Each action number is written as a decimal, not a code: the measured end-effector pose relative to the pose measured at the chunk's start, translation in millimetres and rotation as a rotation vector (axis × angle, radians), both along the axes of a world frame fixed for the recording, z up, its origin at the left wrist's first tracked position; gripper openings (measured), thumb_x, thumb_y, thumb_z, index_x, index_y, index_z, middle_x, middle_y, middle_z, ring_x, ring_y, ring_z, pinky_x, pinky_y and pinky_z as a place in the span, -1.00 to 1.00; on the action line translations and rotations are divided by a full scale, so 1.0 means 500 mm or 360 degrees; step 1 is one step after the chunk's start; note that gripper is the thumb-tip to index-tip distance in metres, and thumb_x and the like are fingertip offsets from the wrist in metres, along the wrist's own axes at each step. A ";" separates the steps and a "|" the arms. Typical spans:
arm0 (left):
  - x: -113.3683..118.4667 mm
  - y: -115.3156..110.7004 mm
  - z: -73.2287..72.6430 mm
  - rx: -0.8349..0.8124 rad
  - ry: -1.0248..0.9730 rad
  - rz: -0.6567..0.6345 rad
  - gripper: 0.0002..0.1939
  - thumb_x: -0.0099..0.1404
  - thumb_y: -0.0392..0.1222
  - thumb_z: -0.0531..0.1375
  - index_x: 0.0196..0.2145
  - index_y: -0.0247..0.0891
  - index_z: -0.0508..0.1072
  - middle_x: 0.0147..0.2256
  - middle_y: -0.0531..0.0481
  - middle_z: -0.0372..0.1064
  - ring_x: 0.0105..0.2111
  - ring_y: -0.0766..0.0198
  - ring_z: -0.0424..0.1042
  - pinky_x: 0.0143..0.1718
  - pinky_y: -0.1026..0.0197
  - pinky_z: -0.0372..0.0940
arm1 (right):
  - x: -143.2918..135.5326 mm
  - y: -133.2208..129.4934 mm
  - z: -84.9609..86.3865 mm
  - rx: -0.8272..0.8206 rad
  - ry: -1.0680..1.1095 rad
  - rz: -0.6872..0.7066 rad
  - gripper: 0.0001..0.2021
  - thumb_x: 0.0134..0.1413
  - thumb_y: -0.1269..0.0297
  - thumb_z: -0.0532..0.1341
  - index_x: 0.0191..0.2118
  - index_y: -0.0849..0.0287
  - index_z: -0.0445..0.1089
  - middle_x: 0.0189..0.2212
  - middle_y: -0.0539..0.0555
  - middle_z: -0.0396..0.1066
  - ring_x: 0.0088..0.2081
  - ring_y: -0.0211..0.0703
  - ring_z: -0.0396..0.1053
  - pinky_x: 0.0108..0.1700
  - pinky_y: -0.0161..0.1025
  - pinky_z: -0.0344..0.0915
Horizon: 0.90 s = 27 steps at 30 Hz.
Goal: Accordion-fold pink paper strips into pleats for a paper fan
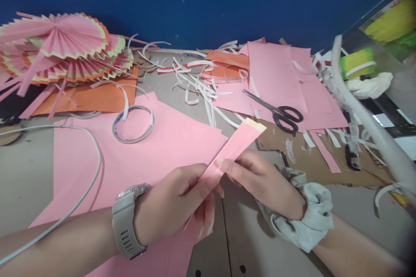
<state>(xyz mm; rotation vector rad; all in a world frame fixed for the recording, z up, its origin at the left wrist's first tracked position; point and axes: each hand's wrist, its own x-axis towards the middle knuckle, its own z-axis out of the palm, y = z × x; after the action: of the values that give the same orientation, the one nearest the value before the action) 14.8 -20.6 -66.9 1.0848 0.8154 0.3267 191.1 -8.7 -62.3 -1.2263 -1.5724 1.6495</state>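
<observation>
A narrow folded pink paper strip (241,139) with a pale yellow end slants up to the right between my hands. My left hand (182,194), with a grey watch at the wrist, pinches its lower part between thumb and fingers. Higher on the strip, my right hand (256,177) grips it with thumb and fingertips; a pale green scrunchie is on that wrist. Large pink sheets (182,138) lie under and left of my hands. A roll of tape (133,140) rests on them. Black-handled scissors (276,110) lie beyond my right hand, on pink paper.
Pleated pink and orange paper fans (61,47) are piled at the back left. White paper strips (198,84) lie scattered at the back middle. A cutter (352,156) rests on cardboard (308,160) at the right. A white cable (97,156) crosses the left side.
</observation>
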 end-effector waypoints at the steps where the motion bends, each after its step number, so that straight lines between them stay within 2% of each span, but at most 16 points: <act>1: 0.000 0.001 0.002 0.0002 0.0025 0.0002 -0.62 0.34 0.06 -0.13 -0.38 -0.26 0.26 -0.66 0.11 0.25 -0.72 0.46 0.24 -0.68 0.42 0.13 | -0.002 0.000 0.003 0.0036 -0.0003 0.0069 -0.71 0.15 0.29 0.08 -0.57 0.15 0.32 -0.67 -0.11 0.08 -0.63 -0.36 0.00 -0.59 -0.33 -0.05; 3: -0.001 0.003 0.004 -0.0007 0.0071 -0.0005 -0.60 0.34 0.08 -0.13 -0.38 -0.26 0.28 -0.66 0.13 0.22 -0.73 0.50 0.19 -0.70 0.44 0.10 | -0.002 0.000 0.006 0.0082 0.0023 0.0118 -0.68 0.19 0.32 0.04 -0.58 0.15 0.33 -0.68 -0.11 0.09 -0.63 -0.37 0.00 -0.60 -0.34 -0.05; 6: -0.005 0.005 0.006 -0.0055 0.0071 -0.0006 -0.58 0.33 0.10 -0.14 -0.36 -0.26 0.31 -0.68 0.17 0.11 -0.76 0.52 0.07 -0.72 0.43 0.05 | 0.003 -0.001 0.002 0.0133 0.0016 0.0079 -0.66 0.19 0.32 0.03 -0.60 0.14 0.30 -0.68 -0.10 0.11 -0.63 -0.37 0.02 -0.60 -0.34 -0.04; 10: -0.006 0.004 0.004 -0.0081 0.0015 0.0006 -0.60 0.34 0.10 -0.14 -0.35 -0.24 0.29 -0.67 0.20 -0.01 -0.74 0.51 -0.01 -0.69 0.39 0.05 | 0.009 -0.005 -0.005 0.0140 -0.0123 -0.0002 -0.63 0.18 0.21 0.03 -0.64 0.15 0.21 -0.68 -0.08 0.12 -0.61 -0.34 0.07 -0.58 -0.33 -0.01; 14: -0.005 0.000 0.004 0.0045 0.0094 0.0013 -0.61 0.35 0.08 -0.17 -0.38 -0.22 0.26 -0.65 0.19 -0.01 -0.71 0.48 -0.01 -0.67 0.36 0.02 | 0.002 -0.007 -0.001 0.0091 -0.0199 -0.0051 -0.56 0.18 0.11 0.00 -0.68 0.17 0.11 -0.70 -0.08 0.09 -0.61 -0.34 0.04 -0.55 -0.32 0.00; 20: -0.004 -0.006 0.006 0.0282 0.0311 0.0032 -0.62 0.36 0.06 -0.16 -0.44 -0.22 0.21 -0.62 0.17 0.01 -0.63 0.46 0.01 -0.60 0.37 0.02 | -0.003 -0.012 -0.002 -0.0083 -0.0208 -0.0121 -0.54 0.18 0.05 -0.03 -0.67 0.16 0.09 -0.72 -0.09 0.04 -0.61 -0.32 0.04 -0.52 -0.32 0.03; 24: -0.004 -0.009 0.005 0.0361 0.0377 0.0035 -0.62 0.35 0.07 -0.16 -0.47 -0.22 0.18 -0.63 0.17 0.04 -0.63 0.46 0.02 -0.59 0.35 0.00 | -0.001 -0.013 -0.003 -0.0079 -0.0260 -0.0108 -0.56 0.18 0.08 -0.01 -0.67 0.17 0.10 -0.70 -0.10 0.01 -0.60 -0.33 0.02 -0.52 -0.34 0.03; 27: -0.004 -0.008 0.005 0.0385 0.0427 0.0003 -0.60 0.36 0.07 -0.17 -0.51 -0.23 0.15 -0.64 0.17 0.06 -0.64 0.45 0.05 -0.59 0.33 0.02 | -0.005 -0.010 0.002 -0.0035 -0.0184 -0.0013 -0.62 0.15 0.14 0.04 -0.64 0.18 0.18 -0.66 -0.10 0.10 -0.57 -0.34 0.08 -0.49 -0.37 0.07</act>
<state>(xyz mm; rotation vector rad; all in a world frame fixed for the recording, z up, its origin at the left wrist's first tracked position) 12.7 -24.7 -64.5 1.3739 1.0340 0.2899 188.6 -13.8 -61.6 -1.3594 -1.6196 1.6207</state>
